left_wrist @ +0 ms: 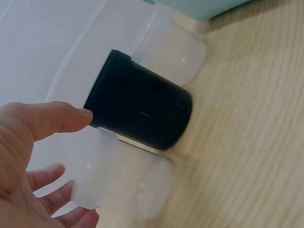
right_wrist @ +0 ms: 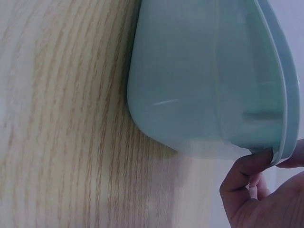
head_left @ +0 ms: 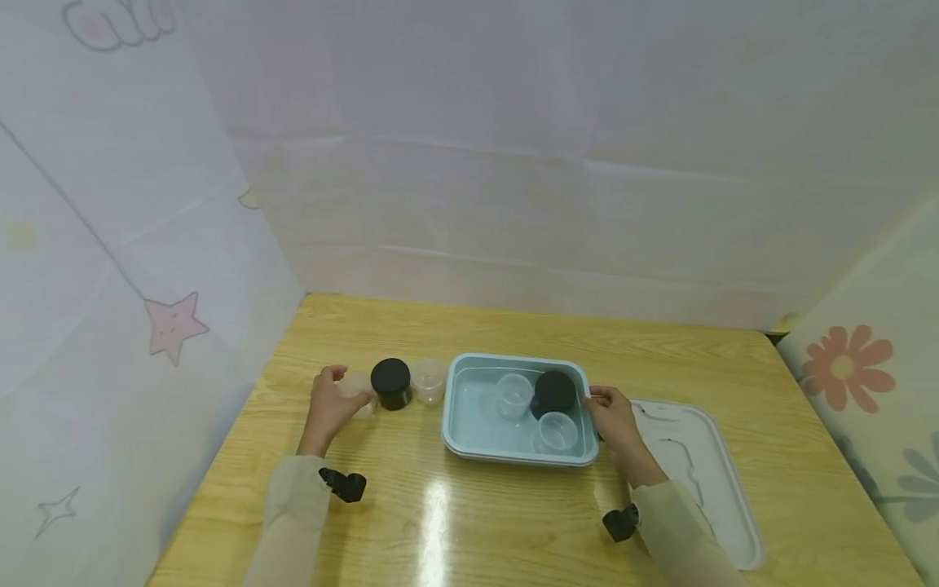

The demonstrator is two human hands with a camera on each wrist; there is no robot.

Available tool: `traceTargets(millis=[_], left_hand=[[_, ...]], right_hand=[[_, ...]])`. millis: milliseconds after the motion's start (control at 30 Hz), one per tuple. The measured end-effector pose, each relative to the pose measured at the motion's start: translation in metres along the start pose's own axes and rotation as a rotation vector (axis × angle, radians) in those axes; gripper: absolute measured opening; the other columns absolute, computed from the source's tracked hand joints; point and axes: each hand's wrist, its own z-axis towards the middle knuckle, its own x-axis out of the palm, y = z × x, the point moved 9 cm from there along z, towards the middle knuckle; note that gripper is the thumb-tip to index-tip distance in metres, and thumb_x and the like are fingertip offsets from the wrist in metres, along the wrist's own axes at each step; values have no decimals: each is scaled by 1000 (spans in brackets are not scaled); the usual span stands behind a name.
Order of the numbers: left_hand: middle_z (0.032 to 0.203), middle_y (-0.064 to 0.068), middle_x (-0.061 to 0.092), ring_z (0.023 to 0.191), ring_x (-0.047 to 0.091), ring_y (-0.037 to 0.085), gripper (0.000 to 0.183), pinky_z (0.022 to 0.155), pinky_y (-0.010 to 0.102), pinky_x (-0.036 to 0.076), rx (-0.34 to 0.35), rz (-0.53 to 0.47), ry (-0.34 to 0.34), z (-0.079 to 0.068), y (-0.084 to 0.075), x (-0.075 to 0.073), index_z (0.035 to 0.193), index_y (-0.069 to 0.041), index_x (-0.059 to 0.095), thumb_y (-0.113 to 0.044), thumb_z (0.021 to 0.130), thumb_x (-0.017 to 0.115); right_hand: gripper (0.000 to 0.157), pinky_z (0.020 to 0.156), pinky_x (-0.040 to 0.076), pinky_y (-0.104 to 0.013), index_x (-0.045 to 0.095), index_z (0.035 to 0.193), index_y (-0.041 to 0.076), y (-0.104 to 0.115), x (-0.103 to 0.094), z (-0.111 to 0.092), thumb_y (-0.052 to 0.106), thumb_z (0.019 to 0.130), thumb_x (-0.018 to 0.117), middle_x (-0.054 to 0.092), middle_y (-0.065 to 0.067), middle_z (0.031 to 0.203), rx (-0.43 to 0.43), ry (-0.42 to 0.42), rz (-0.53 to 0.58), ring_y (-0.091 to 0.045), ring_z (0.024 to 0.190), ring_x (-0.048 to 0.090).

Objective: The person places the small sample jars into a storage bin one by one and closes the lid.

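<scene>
A clear plastic cup [left_wrist: 128,175] stands at the left end of a short row, partly hidden by my left hand [head_left: 332,403] in the head view. My left thumb and spread fingers [left_wrist: 59,192] lie on either side of this cup near its rim. The thumb tip is close to the top edge of a black jar [head_left: 391,385] beside the cup. Another clear cup [head_left: 429,381] follows to the right. My right hand [head_left: 610,417] pinches the right rim of a light blue tub [head_left: 469,420]. Inside it are two clear cups [head_left: 513,395] and a black jar [head_left: 555,391].
A white tray or lid [head_left: 685,465] lies on the wooden table [head_left: 381,522] to the right, partly under my right forearm. A pale printed cloth [head_left: 513,204] hangs behind the table and at both sides.
</scene>
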Motion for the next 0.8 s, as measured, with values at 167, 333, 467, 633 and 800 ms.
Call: traceTargets(millis=[167, 333, 467, 633, 800], left_hand=[[137, 31, 29, 122, 37, 46, 73, 99, 59, 37, -28, 0, -10, 0, 16, 7, 138, 7, 26, -13, 83, 69], [134, 31, 31, 118, 39, 46, 73, 96, 59, 39, -34, -33, -9, 1, 24, 14, 138, 8, 24, -12, 83, 68], [132, 31, 32, 117, 40, 45, 74, 95, 58, 40, -41, -50, -7, 2, 29, 16, 138, 8, 24, -13, 83, 68], [131, 31, 33, 116, 41, 46, 75, 93, 57, 41, -37, -40, -11, 3, 30, 16, 138, 9, 23, -15, 83, 68], [132, 32, 32, 117, 41, 46, 74, 94, 58, 40, -39, -37, -12, 1, 28, 14, 138, 7, 23, -14, 83, 68]], right_hand=[[39, 65, 47, -23, 41, 131, -7, -2, 2, 0, 10, 96, 48, 51, -14, 105, 2, 9, 5, -15, 85, 53], [39, 65, 48, -23, 41, 131, -7, 0, 1, -1, 10, 96, 48, 51, -16, 107, -4, 8, 8, -17, 88, 54], [40, 65, 48, -24, 41, 131, -7, 2, 0, -1, 10, 96, 48, 51, -16, 107, -5, 7, 6, -17, 88, 54], [40, 66, 49, -24, 40, 132, -7, 2, 0, -2, 10, 97, 48, 50, -16, 108, -6, 6, 4, -18, 89, 55], [40, 66, 49, -24, 40, 132, -7, 3, 0, -3, 11, 96, 48, 50, -17, 110, -5, 7, 1, -19, 91, 55]])
